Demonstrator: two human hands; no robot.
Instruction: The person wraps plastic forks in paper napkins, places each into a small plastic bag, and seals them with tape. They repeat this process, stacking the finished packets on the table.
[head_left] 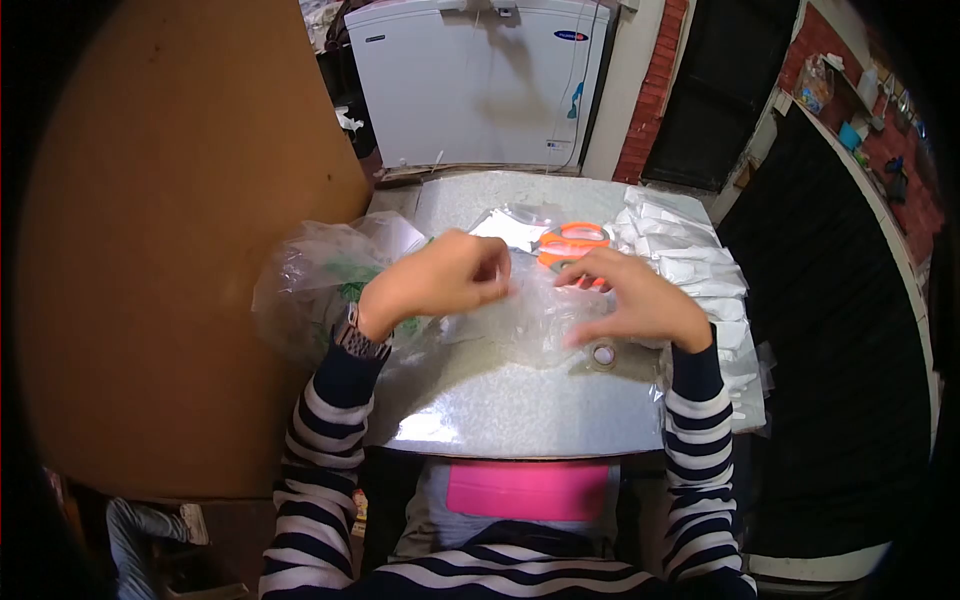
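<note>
My left hand (440, 278), with a metal watch at the wrist, is over the middle of the table, its fingers curled in toward the thumb. Whatever its fingertips may hold I cannot make out; thin clear plastic (535, 318) lies crumpled just beyond them. My right hand (640, 300) hovers on the other side of that plastic, thumb and fingers apart, holding nothing I can see. Scissors with orange and grey handles (573, 228) lie behind the right fingers. Beneath the right hand a small roll of tape (603, 355) rests on the table.
White folded packets (690, 265) overlap along the table's (530, 415) right side. A large clear bag with green print (320, 270) sits at its left, beside a tall brown panel (180, 250). A white chest freezer (470, 90) stands behind. Another person's leg (140, 535) shows lower left.
</note>
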